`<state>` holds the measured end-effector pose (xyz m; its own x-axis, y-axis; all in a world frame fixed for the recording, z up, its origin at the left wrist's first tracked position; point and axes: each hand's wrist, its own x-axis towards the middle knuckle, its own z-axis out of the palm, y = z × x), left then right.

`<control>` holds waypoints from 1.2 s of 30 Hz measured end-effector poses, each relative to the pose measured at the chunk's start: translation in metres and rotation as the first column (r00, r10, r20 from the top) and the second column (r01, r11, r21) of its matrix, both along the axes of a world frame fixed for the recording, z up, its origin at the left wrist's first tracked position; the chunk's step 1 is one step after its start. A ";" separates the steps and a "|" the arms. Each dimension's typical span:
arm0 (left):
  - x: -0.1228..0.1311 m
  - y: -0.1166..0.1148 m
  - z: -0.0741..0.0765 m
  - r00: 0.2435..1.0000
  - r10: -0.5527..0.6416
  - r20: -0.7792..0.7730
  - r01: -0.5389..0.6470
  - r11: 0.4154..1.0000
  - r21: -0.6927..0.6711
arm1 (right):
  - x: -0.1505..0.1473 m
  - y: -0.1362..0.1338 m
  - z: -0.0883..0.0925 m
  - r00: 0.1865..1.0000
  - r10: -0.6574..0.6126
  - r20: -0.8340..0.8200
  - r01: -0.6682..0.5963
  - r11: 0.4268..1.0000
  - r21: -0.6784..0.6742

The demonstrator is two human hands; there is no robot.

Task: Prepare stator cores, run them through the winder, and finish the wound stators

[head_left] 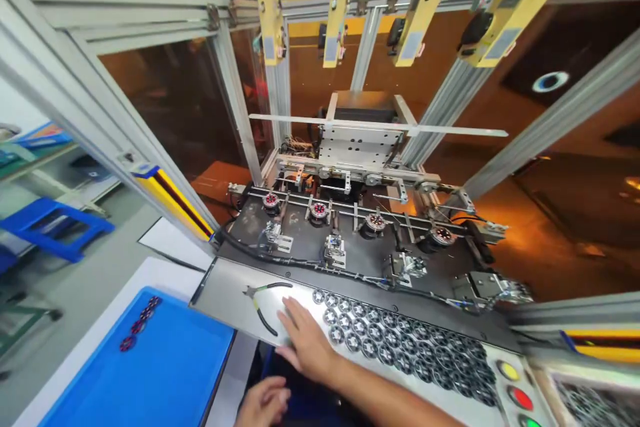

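**Right hand (pixel 307 341) holding nothing beside pliers (pixel 254 292)**

It is pointing forward, flat and open. Farther right of the pliers, round metal parts (pixel 404 341) are lying in rows. Below the pliers, the left hand (pixel 264 403) is hanging loosely curled, hold impossible to tell.

Counted one right hand (pixel 306 340) and one left hand (pixel 263 403) near one pair of pliers (pixel 253 293). Beyond the pliers, four yellow boxes (pixel 271 20), four round parts (pixel 319 211), four metal fixtures (pixel 334 250); right of the pliers, three buttons (pixel 523 398) and rings (pixel 369 347) too crowded to number; left, one blue tray (pixel 165 353), one blue stool (pixel 47 208).
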<state>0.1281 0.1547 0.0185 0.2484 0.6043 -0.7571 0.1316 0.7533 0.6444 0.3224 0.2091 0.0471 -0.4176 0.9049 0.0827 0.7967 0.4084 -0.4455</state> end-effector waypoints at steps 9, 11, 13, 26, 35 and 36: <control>-0.036 0.003 0.024 0.931 0.349 -0.103 -0.339 0.935 0.099 | -0.034 0.052 -0.002 0.989 0.101 0.111 -0.091 0.991 -0.098; -0.032 0.002 0.021 0.909 0.399 -0.119 -0.385 0.915 0.124 | -0.029 0.053 0.001 0.984 0.101 0.147 -0.085 0.990 -0.112; -0.029 0.007 0.019 0.913 0.392 -0.114 -0.379 0.917 0.120 | -0.027 0.057 0.004 0.979 0.098 0.178 -0.075 0.989 -0.129; -0.029 0.060 -0.006 0.863 0.370 -0.343 -0.150 0.837 0.526 | -0.029 0.098 0.021 0.997 -0.036 -0.074 -0.003 0.881 -0.473; -0.019 0.091 -0.017 0.741 0.297 -0.602 0.365 0.574 0.733 | -0.054 0.134 0.057 0.579 -0.500 -0.644 -0.396 0.518 -0.759; -0.013 0.096 -0.015 0.719 0.280 -0.636 0.433 0.536 0.725 | -0.061 0.141 0.066 0.509 -0.524 -0.683 -0.452 0.512 -0.730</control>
